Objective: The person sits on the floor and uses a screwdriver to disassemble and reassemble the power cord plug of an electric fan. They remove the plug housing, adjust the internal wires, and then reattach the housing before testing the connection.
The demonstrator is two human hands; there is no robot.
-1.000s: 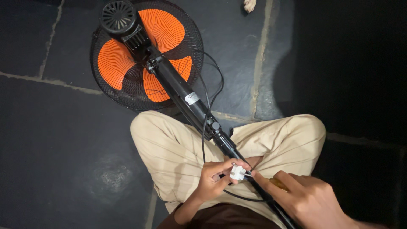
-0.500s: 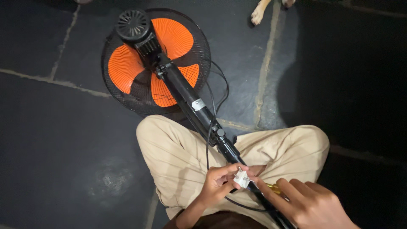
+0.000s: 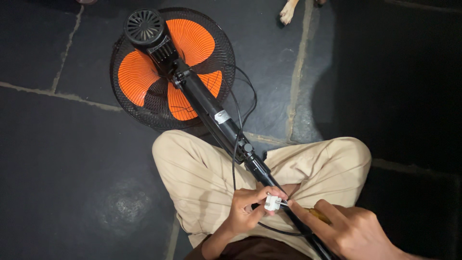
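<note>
A pedestal fan lies flat on the floor, its black cage with orange blades (image 3: 144, 77) at the top left and its black pole (image 3: 216, 118) running down across my lap. My left hand (image 3: 245, 214) pinches a small white plug (image 3: 272, 202) over my crossed legs. My right hand (image 3: 349, 231) grips a yellow-handled screwdriver (image 3: 320, 215), its tip touching the plug. A black cord (image 3: 236, 144) loops from the fan pole down toward my hands.
Dark stone floor tiles (image 3: 62, 173) with pale joints surround me. My legs in beige trousers (image 3: 192, 178) are crossed under the pole. An animal's paw (image 3: 288, 12) shows at the top edge.
The view has shifted, so the fan and my legs sit lower and further right in the frame. My hands stay together at the white plug.
</note>
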